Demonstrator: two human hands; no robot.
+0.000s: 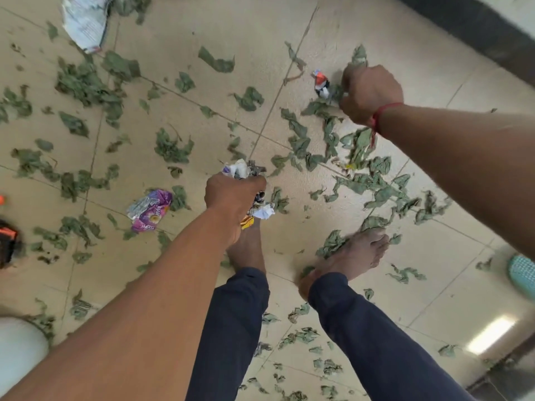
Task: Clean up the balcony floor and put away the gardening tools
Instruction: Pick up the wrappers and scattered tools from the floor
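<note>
Left hand (234,195) grip clenched on crumpled wrappers (246,169); right hand (370,94) grip curled, contents unclear; wilted leaves (170,146) strewn.

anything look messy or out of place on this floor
Yes: torn leaves litter the whole tiled floor. Among them lie a purple wrapper, a crumpled white packet and a red-and-white wrapper by the right hand. The left hand grips a wad of wrappers.

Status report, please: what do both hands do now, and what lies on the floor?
Left hand grips crumpled wrappers. Right hand curled beside red wrapper, grip unclear. Leaves, purple wrapper on floor.
</note>
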